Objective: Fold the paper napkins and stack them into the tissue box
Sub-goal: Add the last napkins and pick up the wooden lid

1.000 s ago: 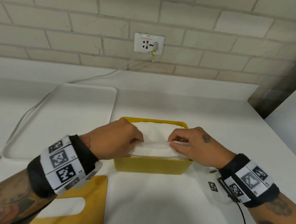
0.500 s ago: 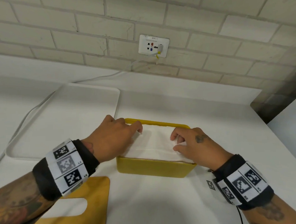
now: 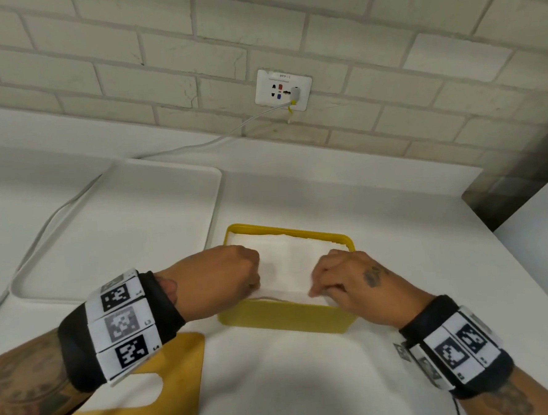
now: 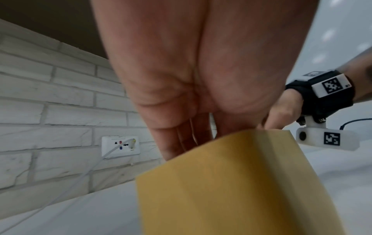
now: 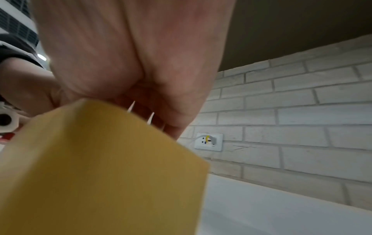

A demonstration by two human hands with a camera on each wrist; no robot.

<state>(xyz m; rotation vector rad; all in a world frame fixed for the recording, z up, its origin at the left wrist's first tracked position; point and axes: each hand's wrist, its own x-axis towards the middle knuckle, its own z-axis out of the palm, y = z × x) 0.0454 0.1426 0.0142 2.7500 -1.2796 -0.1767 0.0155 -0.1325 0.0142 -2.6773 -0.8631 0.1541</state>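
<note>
Two hands at the stack of folded white paper napkins [image 3: 289, 264] in our yellow rectangular plastic tissue box [image 3: 282, 319] on the white table [image 3: 309, 381].
Both wrist views show mostly palm and blurred yellow wall, fingertips hidden. Since half a second ago, our left hand [image 3: 216, 284] and right hand [image 3: 351, 282] have slid toward the near rim, fingers curled onto the top napkin; whether they pinch it we cannot tell.

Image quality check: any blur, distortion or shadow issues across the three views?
Head: sharp, wide-angle bends the brick wall; soft shadow on the counter below. Left wrist: tissue box blurred close-up. Right wrist: box and palm blurred, wall socket clearer.
</note>
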